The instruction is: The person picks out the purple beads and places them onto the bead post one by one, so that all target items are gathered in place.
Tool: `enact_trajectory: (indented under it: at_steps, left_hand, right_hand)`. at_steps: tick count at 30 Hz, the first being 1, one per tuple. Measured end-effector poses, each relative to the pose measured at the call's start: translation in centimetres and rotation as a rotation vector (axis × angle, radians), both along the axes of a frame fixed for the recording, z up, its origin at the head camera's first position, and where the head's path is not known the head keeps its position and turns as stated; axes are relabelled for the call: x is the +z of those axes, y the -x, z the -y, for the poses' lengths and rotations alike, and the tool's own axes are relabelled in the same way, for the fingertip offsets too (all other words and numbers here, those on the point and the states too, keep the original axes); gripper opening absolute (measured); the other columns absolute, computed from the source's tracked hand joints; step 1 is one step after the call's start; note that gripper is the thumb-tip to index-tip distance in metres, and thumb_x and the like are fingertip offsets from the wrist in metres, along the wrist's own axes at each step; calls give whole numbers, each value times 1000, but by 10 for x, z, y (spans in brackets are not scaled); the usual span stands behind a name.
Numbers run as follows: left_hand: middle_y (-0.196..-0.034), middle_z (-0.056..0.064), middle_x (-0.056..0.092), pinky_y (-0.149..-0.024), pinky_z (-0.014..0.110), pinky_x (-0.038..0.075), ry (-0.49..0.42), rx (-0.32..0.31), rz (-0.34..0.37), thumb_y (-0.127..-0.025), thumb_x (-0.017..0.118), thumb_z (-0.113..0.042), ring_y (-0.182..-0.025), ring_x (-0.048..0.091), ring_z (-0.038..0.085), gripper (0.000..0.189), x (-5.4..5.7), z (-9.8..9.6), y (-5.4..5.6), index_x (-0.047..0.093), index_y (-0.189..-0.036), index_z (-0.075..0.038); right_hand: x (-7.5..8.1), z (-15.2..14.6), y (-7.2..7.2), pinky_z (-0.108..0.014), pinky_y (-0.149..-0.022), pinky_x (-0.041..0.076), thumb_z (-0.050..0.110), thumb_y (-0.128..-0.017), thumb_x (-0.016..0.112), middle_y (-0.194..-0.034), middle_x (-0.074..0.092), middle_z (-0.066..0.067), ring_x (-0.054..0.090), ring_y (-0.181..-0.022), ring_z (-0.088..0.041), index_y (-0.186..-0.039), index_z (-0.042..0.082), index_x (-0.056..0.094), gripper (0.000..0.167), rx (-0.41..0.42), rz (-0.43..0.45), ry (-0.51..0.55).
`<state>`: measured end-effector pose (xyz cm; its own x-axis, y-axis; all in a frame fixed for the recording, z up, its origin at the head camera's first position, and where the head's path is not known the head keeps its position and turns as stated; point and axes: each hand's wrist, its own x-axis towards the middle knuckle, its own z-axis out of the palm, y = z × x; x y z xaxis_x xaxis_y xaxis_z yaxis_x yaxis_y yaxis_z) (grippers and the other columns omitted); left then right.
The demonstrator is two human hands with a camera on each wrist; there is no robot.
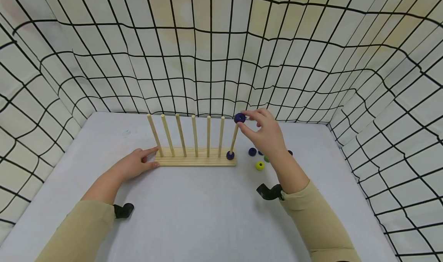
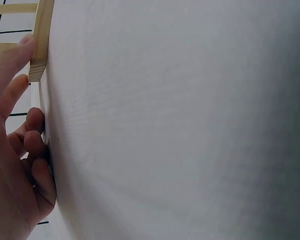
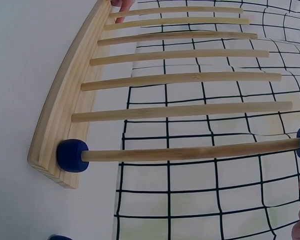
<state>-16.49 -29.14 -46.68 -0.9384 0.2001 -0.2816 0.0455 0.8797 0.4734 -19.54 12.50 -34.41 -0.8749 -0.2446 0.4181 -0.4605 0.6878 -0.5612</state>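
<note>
With the peg rack [image 1: 197, 162] as the clock's centre and 12 pointing away from the person, loose beads lie near 3 o'clock: a dark blue bead [image 1: 252, 151], a yellow bead [image 1: 258, 167] and a green bead [image 1: 266, 159], with others partly hidden by the right wrist. The right hand [image 1: 268, 133], at 2 o'clock, pinches a blue bead [image 1: 238, 119] at the tip of the rightmost peg [image 1: 233, 139]; how far it is threaded I cannot tell. A seated bead [image 1: 230, 155] circles that peg's foot. Six bare pegs [image 1: 209, 137] stand in line toward 9 o'clock, where the left hand [image 1: 135, 164] grips the rack's end between thumb and forefinger.

Black netting [image 1: 211, 32] walls the far side at 12 and rises at 10 and 2. The white tabletop [image 1: 194, 208] spreads widest from 5 to 7; a narrower strip separates rack and far edge.
</note>
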Motion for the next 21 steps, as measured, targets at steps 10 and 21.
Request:
enact_trajectory:
  at_steps: [10, 21]
  left_hand:
    - [-87, 7, 40, -67, 38, 31, 5, 6, 2, -93, 63, -53, -72, 38, 20, 78, -1, 0, 0, 35, -155, -14]
    - [-87, 8, 40, -66, 38, 31, 0, 7, 4, -94, 63, -52, -72, 38, 20, 78, 0, 0, 0, 35, -155, -13]
  right_hand:
    - [-3, 1, 2, -34, -68, 40, 39, -93, 70, -107, 56, 1, 46, -87, -20, -126, 21, 69, 38, -13, 20, -10]
    - [-4, 1, 2, -34, -69, 40, 41, -93, 70, -104, 56, 2, 46, -87, -20, -125, 22, 69, 38, -19, 37, -24]
